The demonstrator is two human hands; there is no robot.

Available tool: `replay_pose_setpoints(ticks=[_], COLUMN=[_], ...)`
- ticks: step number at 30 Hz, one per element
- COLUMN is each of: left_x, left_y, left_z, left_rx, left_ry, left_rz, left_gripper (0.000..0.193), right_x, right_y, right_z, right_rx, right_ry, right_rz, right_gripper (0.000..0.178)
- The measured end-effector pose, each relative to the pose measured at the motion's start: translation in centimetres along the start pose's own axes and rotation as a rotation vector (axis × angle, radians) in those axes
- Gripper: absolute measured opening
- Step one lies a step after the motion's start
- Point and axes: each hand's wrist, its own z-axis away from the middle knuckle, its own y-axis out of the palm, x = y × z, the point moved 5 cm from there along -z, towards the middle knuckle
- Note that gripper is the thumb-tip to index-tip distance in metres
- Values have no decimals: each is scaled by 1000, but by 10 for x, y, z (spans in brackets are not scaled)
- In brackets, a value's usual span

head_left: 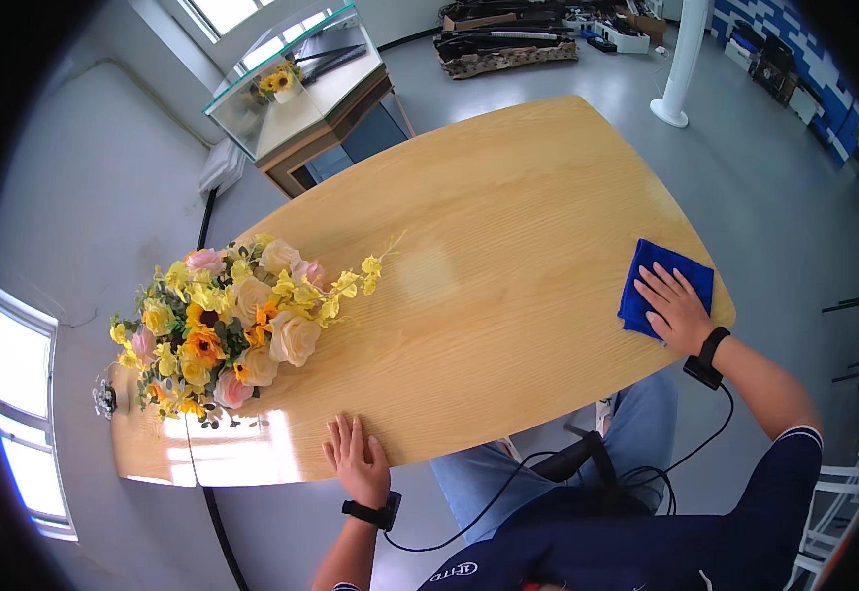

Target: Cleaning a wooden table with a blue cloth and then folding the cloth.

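Observation:
A folded blue cloth [638, 313] lies on the wooden table [508, 197] near its right end. My right hand [678, 313] rests flat on the cloth, with its fingers stretched out and spread a little. At the table's near edge, left of the middle, my left hand [359, 461] lies with its fingers extended on the wood and holds nothing. Beyond it to the left sits a large flower arrangement [237, 325] of yellow, orange, pink and cream blooms. Dark bands with small devices are strapped round both my wrists.
A glass-topped display case [321, 98] stands past the far left edge. Farther back are a white column [684, 69] and a stack of dark bundles [505, 44]. White chairs [833, 502] stand at the lower right. Black cables [646, 475] hang across my lap.

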Motion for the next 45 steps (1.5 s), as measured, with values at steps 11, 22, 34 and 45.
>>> replay_pose_setpoints(ticks=[11,22,34,45], left_x=[106,114,117,127], left_y=[-47,-26,-21,-13], left_z=[-17,-20,-23,-31], left_rx=[-144,-52,-83,70], left_ry=[-6,-15,-43,-94], left_rz=[212,-116,-143,-285], left_gripper=[29,50,49,54], right_x=[7,3,8,18], right_y=[23,32,30,36], right_z=[8,2,-4,-3], right_rx=[11,52,14,-138], right_ry=[331,549,634,594], right_rz=[80,124,60,8], right_gripper=[50,51,53,50])
